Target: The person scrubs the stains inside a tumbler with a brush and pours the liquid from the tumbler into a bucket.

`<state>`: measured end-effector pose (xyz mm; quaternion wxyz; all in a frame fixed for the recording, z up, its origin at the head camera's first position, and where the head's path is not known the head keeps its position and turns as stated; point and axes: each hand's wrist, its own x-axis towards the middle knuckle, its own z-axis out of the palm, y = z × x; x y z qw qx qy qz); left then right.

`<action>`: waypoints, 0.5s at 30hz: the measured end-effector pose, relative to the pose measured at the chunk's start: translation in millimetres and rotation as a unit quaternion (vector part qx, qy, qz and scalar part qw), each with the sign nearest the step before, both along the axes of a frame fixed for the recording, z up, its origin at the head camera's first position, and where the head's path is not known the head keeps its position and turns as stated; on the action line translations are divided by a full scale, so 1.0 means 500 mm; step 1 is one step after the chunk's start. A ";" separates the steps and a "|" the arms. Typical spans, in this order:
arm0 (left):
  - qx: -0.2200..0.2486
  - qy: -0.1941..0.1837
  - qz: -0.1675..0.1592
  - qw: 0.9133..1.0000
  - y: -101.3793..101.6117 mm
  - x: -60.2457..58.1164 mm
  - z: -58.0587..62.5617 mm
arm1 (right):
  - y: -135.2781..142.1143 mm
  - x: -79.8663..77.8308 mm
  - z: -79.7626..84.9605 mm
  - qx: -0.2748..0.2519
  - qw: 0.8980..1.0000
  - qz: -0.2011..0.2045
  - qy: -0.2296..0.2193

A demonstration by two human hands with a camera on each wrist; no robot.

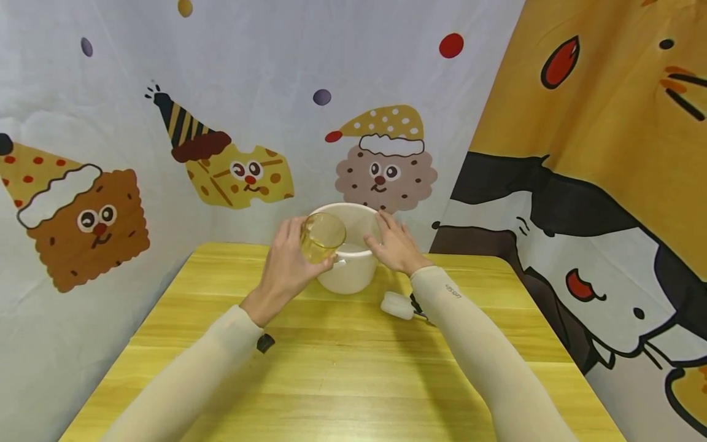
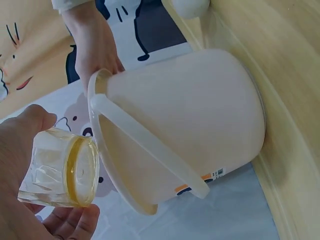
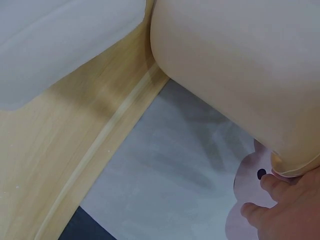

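Note:
My left hand point(image 1: 287, 264) grips a clear amber drinking glass point(image 1: 323, 236) round its side, with the thumb on one side and fingers on the other. The glass is tilted, its yellow-tinted rim close to the edge of a cream bucket point(image 1: 347, 276). In the left wrist view the glass point(image 2: 47, 167) shows nothing inside. The bucket stands upright on the table, its white handle point(image 2: 150, 145) hanging down the near side. My right hand point(image 1: 396, 245) holds the bucket's right rim, thumb over the inside and fingertips outside, below the rim in the right wrist view.
A white rounded block with a thin dark handle point(image 1: 396, 305) lies on the wooden table point(image 1: 331, 380), just right of the bucket under my right forearm. A cartoon-printed cloth point(image 1: 265, 73) hangs behind the table's back edge.

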<state>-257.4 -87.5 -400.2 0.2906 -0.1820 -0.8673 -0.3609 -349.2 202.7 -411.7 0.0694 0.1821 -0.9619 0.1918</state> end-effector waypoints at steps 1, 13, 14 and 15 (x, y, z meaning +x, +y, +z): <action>0.001 0.000 -0.002 1.000 0.000 0.003 -0.003 | -0.001 0.001 -0.001 -0.001 1.000 0.000 0.000; 0.010 -0.019 -0.021 1.000 0.008 0.040 -0.023 | -0.003 0.002 -0.003 -0.006 1.000 0.002 0.002; 0.011 -0.023 -0.022 0.999 0.008 0.044 -0.025 | -0.002 0.002 -0.002 -0.006 1.000 0.001 0.002; 0.012 -0.027 -0.025 0.999 0.008 0.047 -0.028 | -0.001 0.002 -0.002 -0.004 1.000 0.001 0.002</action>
